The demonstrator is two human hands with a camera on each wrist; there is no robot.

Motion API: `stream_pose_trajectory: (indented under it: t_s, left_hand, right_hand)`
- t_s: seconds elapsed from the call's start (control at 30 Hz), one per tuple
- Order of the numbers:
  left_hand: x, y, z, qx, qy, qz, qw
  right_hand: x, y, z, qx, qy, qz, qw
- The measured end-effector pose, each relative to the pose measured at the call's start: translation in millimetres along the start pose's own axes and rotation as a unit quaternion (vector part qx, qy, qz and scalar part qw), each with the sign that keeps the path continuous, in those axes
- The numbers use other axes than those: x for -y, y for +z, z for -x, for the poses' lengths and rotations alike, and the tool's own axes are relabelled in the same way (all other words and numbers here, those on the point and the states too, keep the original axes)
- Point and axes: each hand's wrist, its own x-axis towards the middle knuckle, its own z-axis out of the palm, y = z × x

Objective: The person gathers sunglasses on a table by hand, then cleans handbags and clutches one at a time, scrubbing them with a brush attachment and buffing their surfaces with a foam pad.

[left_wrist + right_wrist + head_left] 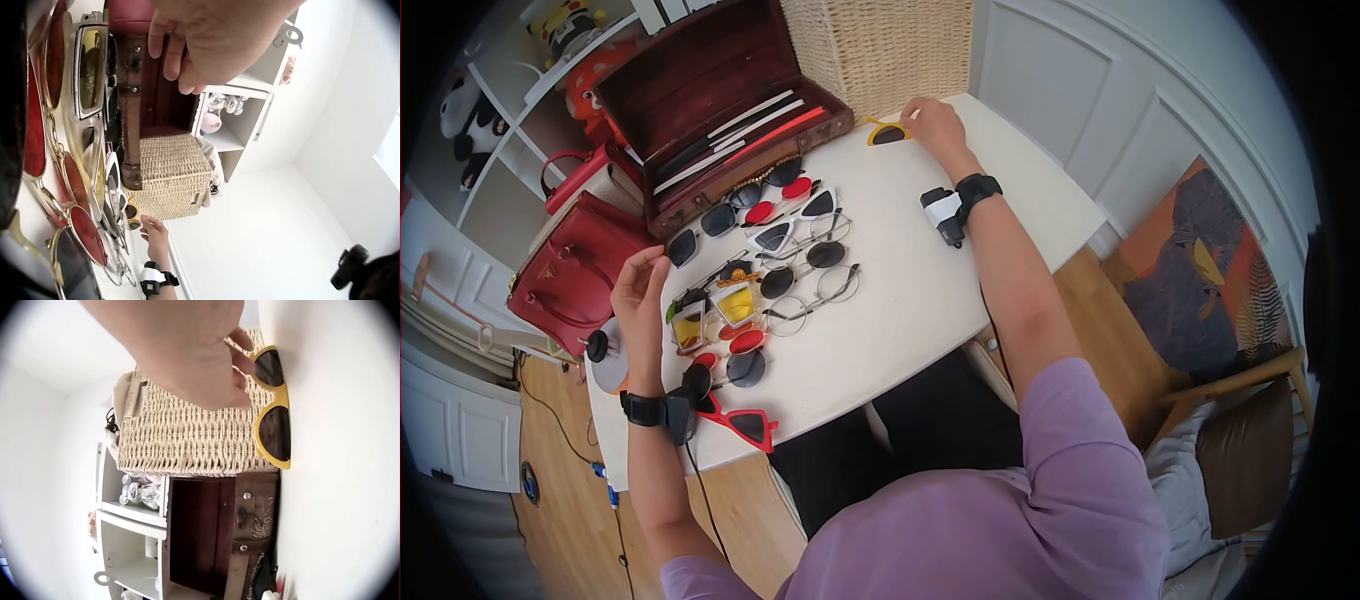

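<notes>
Yellow-framed sunglasses stand on the white table beside a wicker basket. At their far end is my right hand, its loosely bent fingertips right at the frame and its thumb apart from it in the right wrist view. My left hand hovers at the table's left side with bent fingers and nothing in them. Dark sunglasses lie nearest its fingertips. Several rows of glasses spread from there, among them white cat-eye sunglasses, yellow-lensed sunglasses and red cat-eye sunglasses.
An open brown suitcase with long strips inside stands at the back, next to the wicker basket. Red handbags are at the left, before white shelves. A wooden chair stands right of the table.
</notes>
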Motion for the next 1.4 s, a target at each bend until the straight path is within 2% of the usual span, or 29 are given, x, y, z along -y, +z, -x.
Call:
stream_pose_trajectory:
  t_s: [0.03, 0.13, 0.37, 0.43, 0.47, 0.53, 0.67, 0.77, 0.87, 0.93, 1.07, 1.17, 1.23, 1.37, 1.4]
  left_hand:
    - [1, 0, 0, 0.002, -0.001, -0.001, 1.0]
    - [3, 0, 0, 0.005, -0.003, 0.015, 1.0]
    - [3, 0, 0, 0.006, -0.004, 0.01, 1.0]
    - [3, 0, 0, 0.009, -0.005, 0.012, 1.0]
    - [4, 0, 0, 0.008, -0.005, 0.012, 1.0]
    - [5, -1, -1, 0.014, -0.002, 0.015, 1.0]
    - [4, 0, 0, 0.012, -0.005, 0.015, 1.0]
    - [3, 1, 1, 0.014, -0.003, 0.012, 1.0]
    - [3, 1, 1, 0.016, 0.0, 0.017, 1.0]
    - [5, 1, 0, 0.018, 0.004, 0.018, 1.0]
    - [6, 1, -1, 0.019, 0.008, 0.005, 1.0]
    - [5, 1, 0, 0.022, 0.013, 0.016, 1.0]
    - [4, 1, 0, 0.02, 0.003, 0.014, 1.0]
    - [4, 1, 0, 0.02, 0.004, 0.016, 1.0]
    - [4, 1, 0, 0.019, 0.003, 0.016, 1.0]
  right_hand:
    - [2, -2, 1, 0.096, 0.035, -0.038, 0.994]
    - [-4, 13, 8, 0.083, -0.009, 0.025, 0.996]
    - [-3, 6, 8, 0.042, -0.019, 0.042, 0.998]
    - [-8, 2, 5, 0.083, -0.084, 0.019, 0.993]
    - [-11, 5, 3, 0.084, -0.084, 0.019, 0.993]
    - [-12, 10, 1, 0.029, -0.103, 0.033, 0.994]
    - [-16, 14, -4, 0.033, -0.146, 0.015, 0.989]
    - [-15, 23, 0, 0.055, -0.101, -0.004, 0.993]
    - [-5, 20, 7, 0.017, -0.091, -0.035, 0.995]
    - [2, 16, 12, -0.067, -0.03, 0.069, 0.995]
    - [-8, 15, -2, -0.032, 0.002, 0.048, 0.998]
    - [-9, 13, -2, -0.02, -0.039, -0.016, 0.999]
    - [-5, 14, -4, 0.058, 0.023, -0.071, 0.996]
    - [-7, 28, -3, 0.008, 0.023, -0.131, 0.991]
    - [-9, 33, -4, -0.006, -0.008, -0.137, 0.99]
